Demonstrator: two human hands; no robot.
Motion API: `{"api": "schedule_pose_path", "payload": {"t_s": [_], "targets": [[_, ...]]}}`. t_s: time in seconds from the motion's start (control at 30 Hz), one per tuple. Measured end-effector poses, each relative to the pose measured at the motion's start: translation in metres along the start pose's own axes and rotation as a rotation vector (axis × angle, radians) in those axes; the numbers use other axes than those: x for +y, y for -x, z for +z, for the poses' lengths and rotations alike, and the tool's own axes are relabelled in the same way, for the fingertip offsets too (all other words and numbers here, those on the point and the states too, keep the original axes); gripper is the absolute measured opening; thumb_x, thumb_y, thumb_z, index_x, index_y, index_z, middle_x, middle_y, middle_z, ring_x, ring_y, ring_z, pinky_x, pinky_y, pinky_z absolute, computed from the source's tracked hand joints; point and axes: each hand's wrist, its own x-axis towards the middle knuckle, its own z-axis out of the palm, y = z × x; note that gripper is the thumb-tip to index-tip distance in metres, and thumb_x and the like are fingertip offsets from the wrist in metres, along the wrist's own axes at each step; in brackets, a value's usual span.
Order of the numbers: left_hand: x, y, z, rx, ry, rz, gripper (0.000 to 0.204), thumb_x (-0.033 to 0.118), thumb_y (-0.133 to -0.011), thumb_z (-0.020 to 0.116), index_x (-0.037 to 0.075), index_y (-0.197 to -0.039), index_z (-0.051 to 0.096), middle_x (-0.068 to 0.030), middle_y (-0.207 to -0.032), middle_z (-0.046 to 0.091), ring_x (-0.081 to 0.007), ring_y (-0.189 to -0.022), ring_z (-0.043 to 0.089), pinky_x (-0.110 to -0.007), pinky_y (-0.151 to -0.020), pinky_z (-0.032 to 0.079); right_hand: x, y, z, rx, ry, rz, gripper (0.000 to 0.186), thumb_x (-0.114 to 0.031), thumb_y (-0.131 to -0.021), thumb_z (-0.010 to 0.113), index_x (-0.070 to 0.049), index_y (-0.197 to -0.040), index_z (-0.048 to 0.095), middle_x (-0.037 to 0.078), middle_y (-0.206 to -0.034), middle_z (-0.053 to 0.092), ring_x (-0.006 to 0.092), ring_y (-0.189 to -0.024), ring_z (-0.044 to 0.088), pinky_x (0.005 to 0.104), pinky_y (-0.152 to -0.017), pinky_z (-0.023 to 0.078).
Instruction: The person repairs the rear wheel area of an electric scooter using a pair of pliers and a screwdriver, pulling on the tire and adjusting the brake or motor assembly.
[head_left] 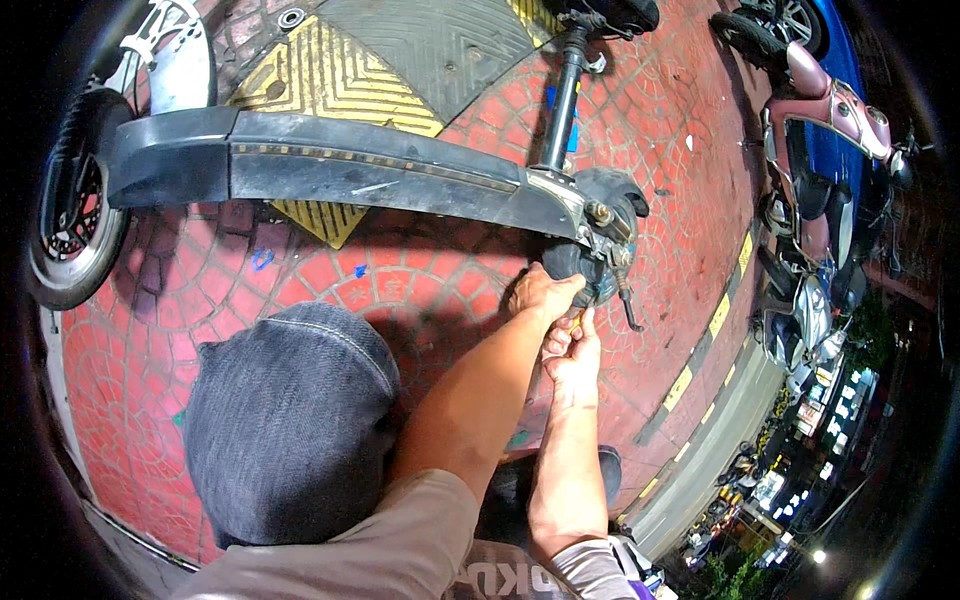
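Observation:
A scooter with a long black deck stretches across in front of me, its large front wheel at far left. At the deck's right end is a cluster of metal parts, with a black rounded part on its near side. My left hand is closed against that rounded part, with the thumb stretched over it. Just below, my right hand is closed round a small tool with a yellow-orange handle. The tool's tip is hidden. Beside my hands a thin dark lever hangs down.
A black post rises from the deck's right end. My bent knee in dark denim is at lower left. Red patterned paving lies beneath, with yellow ridged plates beyond. A pink motor scooter and a blue car stand at right.

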Motion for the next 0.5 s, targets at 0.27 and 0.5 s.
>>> {"api": "schedule_pose_path", "payload": {"t_s": [0.27,0.5], "targets": [[0.014,0.015,-0.018,-0.087,0.102,-0.057,0.081,0.062,-0.080,0.080,0.001,-0.131,0.066,-0.0196,-0.119,0.077,-0.0318,-0.113,0.075,-0.042,-0.097,0.059,0.024,-0.003,0.003,-0.134,-0.181,-0.084,0.054,-0.053,-0.107,0.060,-0.018,-0.070,0.043,0.000,-0.074,0.056,0.0095,-0.054,0.042,0.0251,-0.046,0.034],[0.019,0.012,-0.030,-0.006,0.086,-0.045,0.062,0.054,-0.082,0.080,-0.002,-0.107,0.075,-0.0144,-0.088,0.079,-0.0258,-0.067,0.077,-0.040,-0.069,0.063,0.044,-0.014,0.024,-0.136,-0.234,-0.158,0.056,-0.057,-0.109,0.054,-0.017,-0.070,0.047,-0.005,-0.067,0.049,0.0083,-0.053,0.042,0.0249,-0.046,0.032]]}}
